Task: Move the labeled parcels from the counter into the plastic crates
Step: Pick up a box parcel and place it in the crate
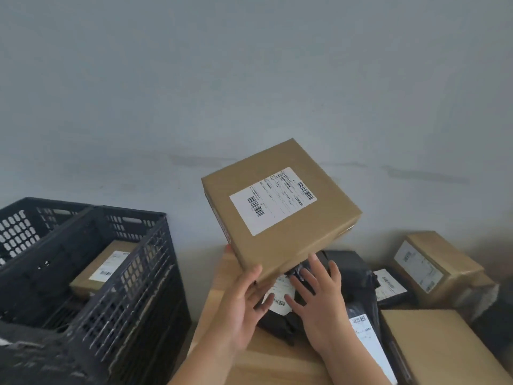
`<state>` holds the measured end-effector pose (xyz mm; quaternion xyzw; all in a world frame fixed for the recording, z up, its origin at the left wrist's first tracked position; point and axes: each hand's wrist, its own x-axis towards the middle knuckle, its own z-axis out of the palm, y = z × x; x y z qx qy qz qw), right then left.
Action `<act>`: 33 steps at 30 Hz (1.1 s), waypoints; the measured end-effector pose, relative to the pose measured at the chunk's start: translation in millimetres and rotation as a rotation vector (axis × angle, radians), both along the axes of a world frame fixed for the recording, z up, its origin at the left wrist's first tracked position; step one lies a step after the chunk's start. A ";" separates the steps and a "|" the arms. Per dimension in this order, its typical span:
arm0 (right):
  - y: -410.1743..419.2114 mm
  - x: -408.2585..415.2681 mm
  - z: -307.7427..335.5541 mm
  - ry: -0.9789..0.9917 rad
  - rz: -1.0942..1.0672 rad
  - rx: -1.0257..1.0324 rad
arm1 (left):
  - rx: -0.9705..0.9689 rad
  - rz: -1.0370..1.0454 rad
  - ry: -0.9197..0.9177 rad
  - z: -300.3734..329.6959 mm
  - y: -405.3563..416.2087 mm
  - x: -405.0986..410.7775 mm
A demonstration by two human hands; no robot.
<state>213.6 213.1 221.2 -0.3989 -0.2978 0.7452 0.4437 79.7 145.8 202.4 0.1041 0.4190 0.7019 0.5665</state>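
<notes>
Two bare forearms rise from the bottom edge over the pale wooden surface (pixel 266 357). Left hand (pixel 244 304) grips the near corner of a flat, square cardboard parcel (pixel 280 209), thumb on its top face, fingers beneath; the parcel is lifted and tilted, its white barcode label (pixel 273 200) facing up. Right hand (pixel 319 298) is spread, fingers straight, just under the parcel's near edge and above a crumpled black plastic mailer (pixel 280 320). More matte brown boxes (pixel 433 262) and glossy black bags crowd the surface's right side. Left of the surface stand two dark perforated plastic crates (pixel 133 276); the nearer one holds a labelled cardboard box (pixel 102 270) with open room around it.
</notes>
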 end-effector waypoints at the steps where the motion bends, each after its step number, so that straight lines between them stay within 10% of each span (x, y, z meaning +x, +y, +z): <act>1: -4.4 -5.4 2.7 0.001 -0.037 0.005 | 0.004 0.000 -0.007 -1.1 -3.1 4.6; 16: -46.3 25.5 20.3 -0.172 -0.224 0.348 | 0.105 -0.165 0.208 -8.9 -67.6 -73.7; 24: -34.0 71.5 58.4 -0.303 0.124 0.513 | 0.224 -0.211 0.546 30.1 -92.4 -160.9; 33: -36.5 61.5 63.5 -0.342 0.379 0.603 | 0.235 -0.416 0.531 18.5 -118.7 -168.2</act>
